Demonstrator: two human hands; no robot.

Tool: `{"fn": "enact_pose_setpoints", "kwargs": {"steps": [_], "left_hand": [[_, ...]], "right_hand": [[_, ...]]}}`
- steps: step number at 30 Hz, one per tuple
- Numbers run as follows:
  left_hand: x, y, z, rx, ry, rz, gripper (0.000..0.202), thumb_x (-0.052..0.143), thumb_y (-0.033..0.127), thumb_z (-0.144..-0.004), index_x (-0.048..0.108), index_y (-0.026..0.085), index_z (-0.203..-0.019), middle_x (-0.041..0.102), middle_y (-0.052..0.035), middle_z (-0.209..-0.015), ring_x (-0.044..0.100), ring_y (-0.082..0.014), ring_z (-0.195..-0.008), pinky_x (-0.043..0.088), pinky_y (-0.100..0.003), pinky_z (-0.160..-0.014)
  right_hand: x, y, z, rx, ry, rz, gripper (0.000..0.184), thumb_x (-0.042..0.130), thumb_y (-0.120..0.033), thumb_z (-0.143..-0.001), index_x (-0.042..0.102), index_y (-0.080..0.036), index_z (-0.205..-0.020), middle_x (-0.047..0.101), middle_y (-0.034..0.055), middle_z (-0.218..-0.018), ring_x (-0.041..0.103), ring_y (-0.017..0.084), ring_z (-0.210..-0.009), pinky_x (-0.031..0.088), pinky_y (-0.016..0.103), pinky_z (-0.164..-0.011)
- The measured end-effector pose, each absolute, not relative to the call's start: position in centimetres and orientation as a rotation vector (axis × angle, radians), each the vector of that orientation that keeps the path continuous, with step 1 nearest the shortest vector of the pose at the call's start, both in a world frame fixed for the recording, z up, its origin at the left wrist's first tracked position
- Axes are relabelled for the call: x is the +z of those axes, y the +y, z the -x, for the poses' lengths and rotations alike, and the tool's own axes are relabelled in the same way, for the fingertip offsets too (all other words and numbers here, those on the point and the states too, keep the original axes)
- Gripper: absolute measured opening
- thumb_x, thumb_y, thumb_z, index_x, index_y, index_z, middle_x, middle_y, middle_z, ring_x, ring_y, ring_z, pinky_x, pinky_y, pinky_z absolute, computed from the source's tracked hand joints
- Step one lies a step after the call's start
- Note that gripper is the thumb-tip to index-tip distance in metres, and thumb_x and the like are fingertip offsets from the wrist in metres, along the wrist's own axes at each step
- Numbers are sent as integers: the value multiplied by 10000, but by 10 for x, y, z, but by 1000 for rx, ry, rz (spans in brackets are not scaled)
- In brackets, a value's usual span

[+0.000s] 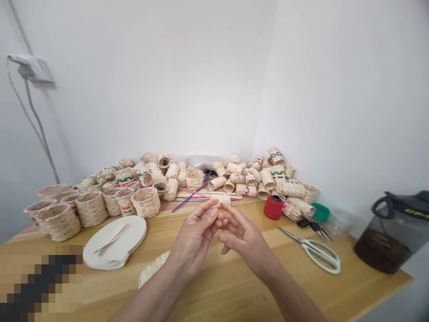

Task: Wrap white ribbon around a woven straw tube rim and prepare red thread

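Observation:
Both hands meet above the middle of the table. My left hand (201,235) is closed, with its thumb pressed to its fingers; whatever is in the pinch is too small or hidden to make out. My right hand (243,235) is beside it, fingers half curled and thumb apart, its fingertips reaching the left fingertips. I see nothing held in it. Just beyond the fingertips lies a small pale woven tube (221,198). A flat woven piece (152,269) lies on the table, partly hidden by my left forearm.
Round woven baskets (92,209) stand at left, near a roll of white strip (136,235). Small woven baskets (234,167) are heaped along the wall. Coloured strips (187,198) lie before them. At right are red thread (273,207), scissors (320,256) and a dark jug (389,237).

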State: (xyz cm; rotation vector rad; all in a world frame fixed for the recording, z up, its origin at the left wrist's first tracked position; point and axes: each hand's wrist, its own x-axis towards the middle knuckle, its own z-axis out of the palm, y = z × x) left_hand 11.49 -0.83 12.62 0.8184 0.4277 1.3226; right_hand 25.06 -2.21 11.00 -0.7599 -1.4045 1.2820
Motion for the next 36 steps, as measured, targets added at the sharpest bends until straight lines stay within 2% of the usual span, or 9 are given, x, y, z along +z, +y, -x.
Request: {"fn": "enact_pose_setpoints", "kwargs": {"steps": [2,6,11,15,18,22,25,29,36], "left_hand": [[129,-7,-113,1365,426,-806,297,772,183,-705,676,148,-984,671,-16,-695,617,-90,-659,510,-199,-699],[131,-3,-110,1431,434,-820,336,803,196,-661,679,143,-969,678,-11,-687,619,-97,-666,508,-223,-738],[128,2,-106,1510,550,-925,323,796,260,-671,693,166,-963,702,-6,-723,627,-94,-721,475,-188,-739],[126,4,-105,1548,601,-1088,266,771,259,-699,704,180,-944,728,-21,-787,643,-115,-779,472,-215,-796],[125,3,-107,1567,615,-1133,240,763,262,-706,708,184,-927,727,-21,-801,642,-128,-784,478,-230,-791],[124,3,-107,1562,629,-1116,249,758,284,-706,703,183,-927,719,-24,-772,641,-147,-746,490,-242,-709],[123,4,-107,1586,662,-1084,266,772,272,-685,706,177,-925,714,-28,-781,629,-141,-723,481,-236,-684],[125,4,-108,1613,668,-1068,251,783,243,-664,716,174,-895,709,-24,-774,622,-137,-735,473,-230,-705],[142,8,-92,1743,655,-1131,187,749,239,-708,715,189,-884,699,-5,-722,623,-130,-725,457,-239,-764]], "right_hand": [[110,-21,-244,1169,-1376,827,568,703,-296,-743,505,-211,-1269,676,53,-979,638,173,-830,531,269,-643],[110,-27,-242,840,-1397,1026,289,642,-316,-793,667,-177,-1045,640,-7,-655,547,115,-551,488,235,-551],[111,-28,-246,724,-1514,1079,169,626,-302,-809,728,-193,-888,697,41,-778,602,151,-652,476,230,-544],[123,-25,-243,927,-1354,931,337,662,-322,-794,653,-241,-1120,653,85,-1160,605,245,-1015,470,202,-488],[132,-23,-235,1267,-1152,672,397,672,-323,-792,603,-256,-1177,616,85,-1226,558,253,-1123,472,182,-476],[130,-19,-225,1426,-1029,603,334,707,-338,-772,642,-219,-1077,695,58,-952,646,162,-796,518,232,-595],[123,-15,-225,1327,-1084,691,305,735,-365,-741,675,-184,-979,668,14,-740,570,98,-585,501,249,-622],[117,-12,-228,1123,-1204,834,292,751,-401,-694,701,-166,-860,589,-17,-615,476,91,-524,412,217,-515],[120,-22,-238,964,-1355,1033,241,657,-401,-751,641,-163,-719,466,-45,-542,379,87,-498,299,212,-481]]}}
